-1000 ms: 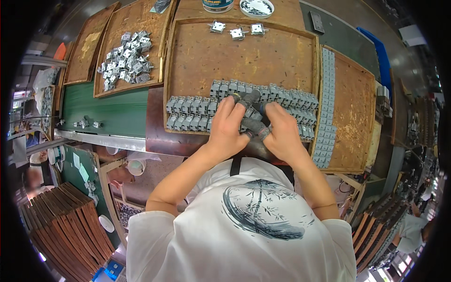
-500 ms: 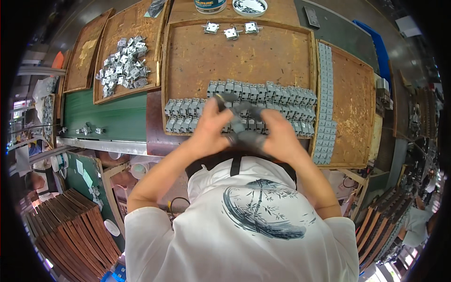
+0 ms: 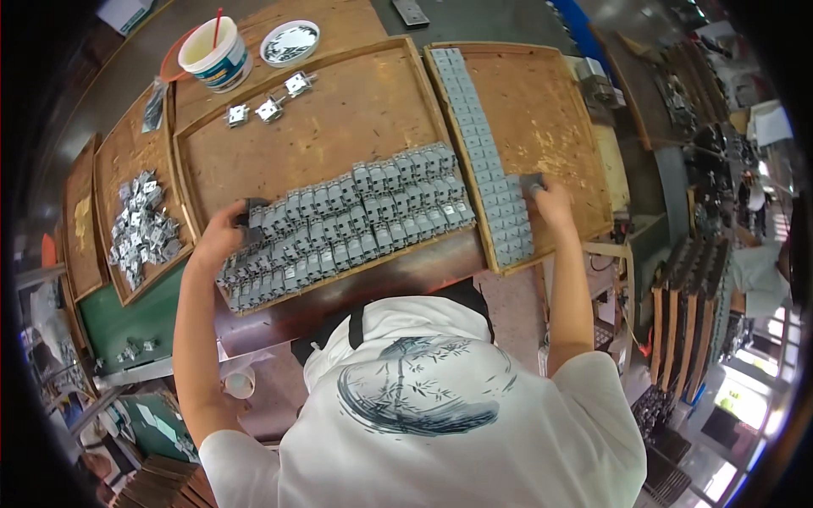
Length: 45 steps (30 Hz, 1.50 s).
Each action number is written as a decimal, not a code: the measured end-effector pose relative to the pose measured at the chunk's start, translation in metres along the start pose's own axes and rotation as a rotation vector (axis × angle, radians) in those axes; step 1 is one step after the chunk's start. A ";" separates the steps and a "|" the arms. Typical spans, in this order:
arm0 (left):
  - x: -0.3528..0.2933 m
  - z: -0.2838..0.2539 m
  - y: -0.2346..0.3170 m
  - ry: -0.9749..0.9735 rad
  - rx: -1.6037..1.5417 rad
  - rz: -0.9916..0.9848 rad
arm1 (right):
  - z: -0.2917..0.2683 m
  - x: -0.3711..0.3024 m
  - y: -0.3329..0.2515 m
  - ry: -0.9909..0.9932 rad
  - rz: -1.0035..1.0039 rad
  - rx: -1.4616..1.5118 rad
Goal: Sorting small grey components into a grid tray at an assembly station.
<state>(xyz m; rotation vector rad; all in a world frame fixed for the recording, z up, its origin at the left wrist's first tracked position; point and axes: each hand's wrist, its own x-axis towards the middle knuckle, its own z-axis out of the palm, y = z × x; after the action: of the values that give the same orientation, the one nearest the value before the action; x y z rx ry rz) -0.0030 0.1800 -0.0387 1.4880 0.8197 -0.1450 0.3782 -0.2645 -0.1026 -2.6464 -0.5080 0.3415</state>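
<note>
My left hand (image 3: 222,235), with dark covers on its fingertips, is at the left end of rows of small grey box-shaped parts (image 3: 326,229) in the middle wooden tray (image 3: 356,93). Its thumb and finger close around the end part of the back row. Further right, my right hand (image 3: 555,205) reaches into the right wooden tray (image 3: 550,110). Its dark-covered fingers are pinched together beside the shorter column of flat grey blocks (image 3: 508,212). Whatever lies between those fingertips is hidden.
Three silvery metal parts (image 3: 269,108) lie at the back of the middle tray. Behind it stand a tub (image 3: 222,68) holding a red stick and a white lid (image 3: 290,44) with dark bits. A left tray holds a heap of metal parts (image 3: 144,224).
My hands were together, blurred, in front of the rows. They have parted, the left to the row's left end, the right to the grey blocks. The whole view has turned and shifted.
</note>
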 end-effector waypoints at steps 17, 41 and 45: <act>0.124 -0.023 0.050 0.690 1.154 0.556 | 0.013 0.012 0.025 -0.002 0.228 1.007; -0.070 0.098 0.012 0.123 -1.105 0.580 | 0.014 -0.114 -0.287 -0.754 -0.378 1.057; -0.087 0.101 0.002 0.252 -0.932 0.582 | 0.014 -0.124 -0.299 -0.616 -0.625 0.792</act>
<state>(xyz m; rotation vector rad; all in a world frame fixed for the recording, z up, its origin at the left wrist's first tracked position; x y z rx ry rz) -0.0257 0.0544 -0.0015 0.7926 0.4933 0.7784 0.1731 -0.0570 0.0376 -1.4964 -1.0764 0.9247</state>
